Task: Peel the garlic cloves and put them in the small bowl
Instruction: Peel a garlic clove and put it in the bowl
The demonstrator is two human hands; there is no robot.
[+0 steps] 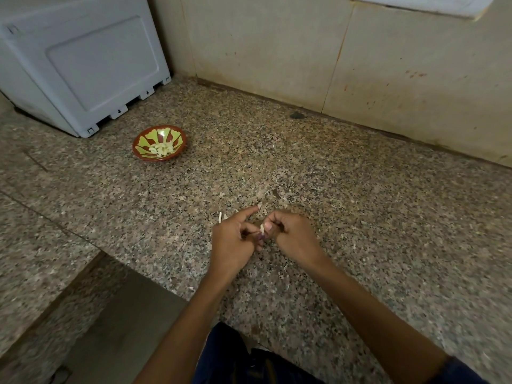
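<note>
A speckled brown-and-grey granite desk [360, 189] fills most of the view, meeting a beige tiled wall [277, 51] marked with a few reddish stains at the far right. In the far left corner stands a pale grey-white plastic appliance [83, 59] with a raised rectangular panel on its side and small notched feet along its lower edge, resting on the desk close to the wall. A white flat object [421, 4] sits at the top right edge above the wall tiles, only partly visible, and a small dark spot [297, 115] lies on the desk just beside the wall base
</note>
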